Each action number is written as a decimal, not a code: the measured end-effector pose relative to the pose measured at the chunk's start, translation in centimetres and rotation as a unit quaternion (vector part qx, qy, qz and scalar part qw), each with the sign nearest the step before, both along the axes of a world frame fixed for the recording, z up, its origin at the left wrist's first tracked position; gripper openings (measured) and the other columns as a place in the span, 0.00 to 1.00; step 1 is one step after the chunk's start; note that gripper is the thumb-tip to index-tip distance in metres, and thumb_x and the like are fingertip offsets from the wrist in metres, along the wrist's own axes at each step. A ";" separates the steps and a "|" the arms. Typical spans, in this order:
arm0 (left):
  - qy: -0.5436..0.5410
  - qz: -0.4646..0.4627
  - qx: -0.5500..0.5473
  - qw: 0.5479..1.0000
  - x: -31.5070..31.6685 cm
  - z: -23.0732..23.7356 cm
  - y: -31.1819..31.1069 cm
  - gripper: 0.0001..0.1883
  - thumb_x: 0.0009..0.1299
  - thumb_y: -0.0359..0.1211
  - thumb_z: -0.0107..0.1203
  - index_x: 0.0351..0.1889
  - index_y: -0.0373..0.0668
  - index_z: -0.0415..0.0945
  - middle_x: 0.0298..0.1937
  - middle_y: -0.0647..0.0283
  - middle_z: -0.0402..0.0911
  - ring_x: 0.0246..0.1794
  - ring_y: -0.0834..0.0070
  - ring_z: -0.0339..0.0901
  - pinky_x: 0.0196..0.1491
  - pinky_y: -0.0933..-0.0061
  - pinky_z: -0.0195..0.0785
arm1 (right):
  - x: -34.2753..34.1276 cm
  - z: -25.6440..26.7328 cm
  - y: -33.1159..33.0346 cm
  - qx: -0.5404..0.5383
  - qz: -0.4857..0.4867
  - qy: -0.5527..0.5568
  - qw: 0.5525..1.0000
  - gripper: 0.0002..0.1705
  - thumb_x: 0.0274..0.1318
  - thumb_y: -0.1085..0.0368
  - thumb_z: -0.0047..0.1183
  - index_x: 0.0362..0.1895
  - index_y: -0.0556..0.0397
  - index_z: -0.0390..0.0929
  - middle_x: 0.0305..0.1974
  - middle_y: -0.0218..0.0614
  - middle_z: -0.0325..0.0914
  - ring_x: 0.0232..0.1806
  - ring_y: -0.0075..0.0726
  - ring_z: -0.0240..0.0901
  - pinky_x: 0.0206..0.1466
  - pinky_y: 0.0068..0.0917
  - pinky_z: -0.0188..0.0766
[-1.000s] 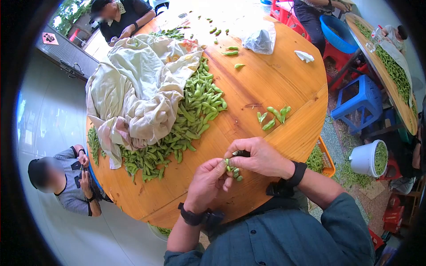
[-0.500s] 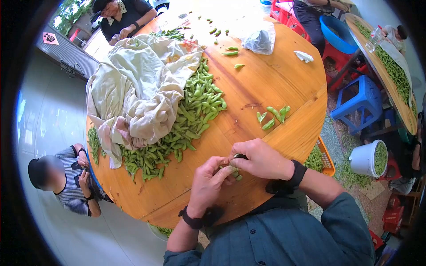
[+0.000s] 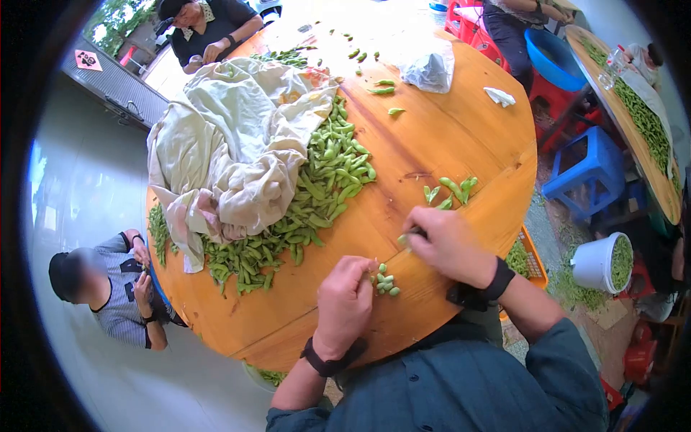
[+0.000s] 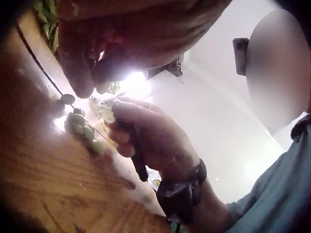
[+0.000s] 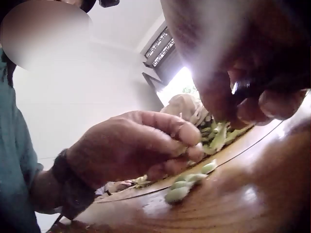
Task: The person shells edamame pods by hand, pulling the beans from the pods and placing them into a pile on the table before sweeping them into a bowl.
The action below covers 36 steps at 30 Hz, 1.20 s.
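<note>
My left hand [image 3: 345, 297] is low over the wooden table [image 3: 425, 317], its fingers curled. Thumb and index finger meet there, and a pale sliver shows by the index finger in the right wrist view; I cannot tell whether a bean lies between them. Several shelled green beans [image 3: 386, 282] lie on the wood just right of this hand. My right hand [image 3: 455, 248], blurred, is farther right and forward. It pinches a pale green soybean pod shell [image 4: 106, 112] at the fingertips and also holds a slim dark tool [image 4: 138, 158], partly hidden by the fingers.
Unshelled pods [image 3: 324, 191] are heaped on the left, partly under a pale cloth [image 3: 237, 137]. A few opened pods [image 3: 459, 189] lie beyond my right hand. At the back are a plastic bag [image 3: 428, 72] and crumpled tissue [image 3: 499, 96]. An orange crate [image 3: 534, 263] stands below the right table edge.
My hands, together over the pod before, have parted. The right has moved right and forward with the shell; the left remains near its place. The beans now show on the table between them.
</note>
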State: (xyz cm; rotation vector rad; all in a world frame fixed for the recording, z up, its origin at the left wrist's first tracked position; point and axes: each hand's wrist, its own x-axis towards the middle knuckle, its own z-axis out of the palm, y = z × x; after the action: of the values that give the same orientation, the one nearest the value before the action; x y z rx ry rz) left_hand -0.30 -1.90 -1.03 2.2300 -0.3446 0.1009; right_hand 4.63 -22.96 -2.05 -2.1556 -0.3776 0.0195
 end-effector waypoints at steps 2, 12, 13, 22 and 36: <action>-0.026 -0.021 0.026 0.999 -0.5 0.1 -0.2 0.07 0.66 0.22 0.57 0.41 0.34 0.80 0.40 0.54 0.83 0.41 0.60 0.81 0.44 0.66 0.75 | 0.5 -0.2 -1.5 -0.041 -0.032 -0.020 0.998 0.06 0.54 0.67 0.54 0.35 0.55 0.77 0.30 0.48 0.79 0.35 0.54 0.79 0.40 0.46 0.75; -0.073 0.031 0.176 0.981 3.6 1.6 2.6 0.10 0.67 0.23 0.55 0.46 0.37 0.79 0.41 0.51 0.79 0.44 0.56 0.80 0.44 0.59 0.74 | -0.2 1.7 -2.5 -0.124 -0.098 -0.141 0.977 0.12 0.52 0.72 0.52 0.42 0.58 0.69 0.38 0.49 0.72 0.41 0.57 0.75 0.42 0.46 0.73; -0.075 0.031 0.176 0.981 4.7 0.9 3.4 0.10 0.67 0.23 0.55 0.46 0.37 0.79 0.41 0.51 0.79 0.44 0.56 0.80 0.44 0.59 0.74 | -0.5 1.4 -2.2 -0.094 -0.057 -0.127 0.986 0.10 0.52 0.73 0.51 0.40 0.59 0.69 0.36 0.49 0.72 0.40 0.57 0.74 0.42 0.46 0.73; -0.119 0.039 0.392 0.911 6.3 0.6 4.3 0.10 0.59 0.23 0.56 0.38 0.44 0.76 0.40 0.58 0.71 0.43 0.59 0.74 0.35 0.61 0.74 | -2.2 1.2 0.4 0.016 0.084 -0.052 0.995 0.07 0.56 0.73 0.48 0.40 0.58 0.74 0.33 0.49 0.78 0.38 0.57 0.78 0.41 0.46 0.75; -0.250 0.008 0.336 0.908 5.6 2.5 4.1 0.10 0.61 0.26 0.62 0.42 0.41 0.81 0.38 0.58 0.77 0.42 0.62 0.75 0.41 0.68 0.71 | -2.1 0.3 1.6 0.080 0.083 -0.042 0.992 0.07 0.57 0.72 0.49 0.40 0.58 0.76 0.31 0.51 0.80 0.36 0.58 0.79 0.40 0.47 0.76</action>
State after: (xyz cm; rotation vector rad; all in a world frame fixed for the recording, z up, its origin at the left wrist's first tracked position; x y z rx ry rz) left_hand 5.32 2.15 1.47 2.8734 -0.7246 0.6606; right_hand 2.56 -21.38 -1.73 -1.9661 -0.5877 -0.0065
